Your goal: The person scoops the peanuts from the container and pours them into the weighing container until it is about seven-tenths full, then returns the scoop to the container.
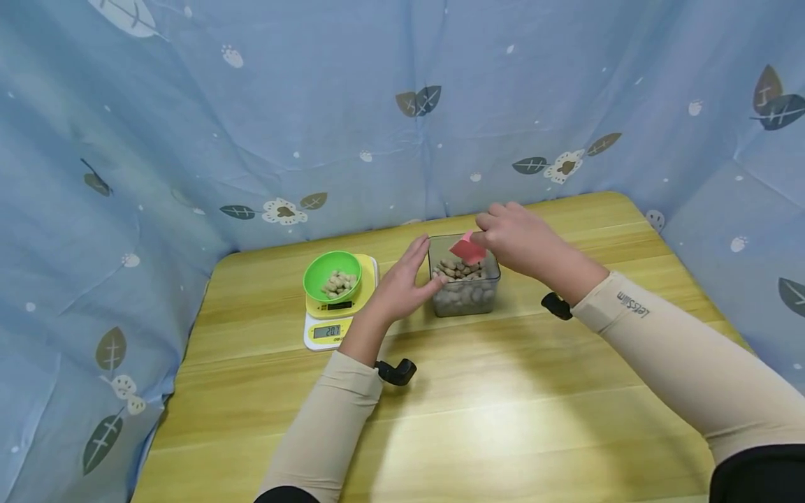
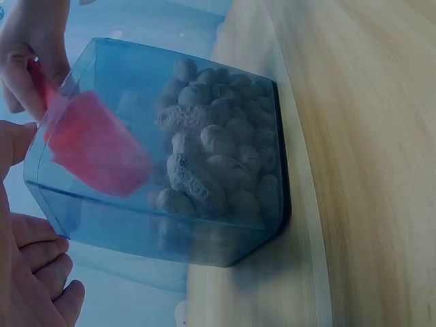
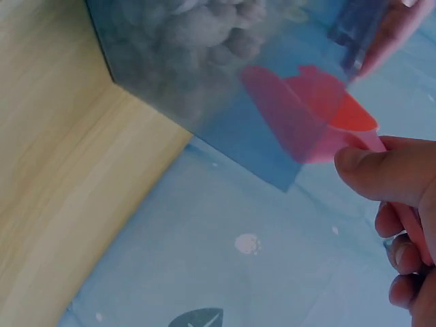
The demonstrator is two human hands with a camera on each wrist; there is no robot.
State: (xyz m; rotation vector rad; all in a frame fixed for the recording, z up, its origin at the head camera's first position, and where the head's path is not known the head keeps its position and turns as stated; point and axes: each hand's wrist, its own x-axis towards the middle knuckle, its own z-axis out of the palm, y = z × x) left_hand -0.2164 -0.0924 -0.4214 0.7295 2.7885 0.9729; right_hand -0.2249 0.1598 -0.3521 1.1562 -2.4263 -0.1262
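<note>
A translucent grey plastic box (image 1: 464, 309) holds unshelled peanuts (image 1: 462, 269), piled in its lower part. My right hand (image 1: 525, 241) grips the handle of a pink scoop (image 1: 468, 249), tilted down into the top of the box. Through the wall in the left wrist view, the scoop (image 2: 99, 143) hangs over the peanuts (image 2: 211, 146). At the box's left side is my left hand (image 1: 402, 285), its fingers extended and thumb by the front rim. The right wrist view shows thumb and curled fingers round the pink handle (image 3: 409, 221).
Left of the box, a green bowl (image 1: 327, 263) with some peanuts (image 1: 338, 283) stands on a yellow and white kitchen scale (image 1: 368, 274). Its display (image 1: 327, 332) appears to read 20.7. Blue patterned curtain (image 1: 352, 105) hangs around the wooden table (image 1: 251, 335).
</note>
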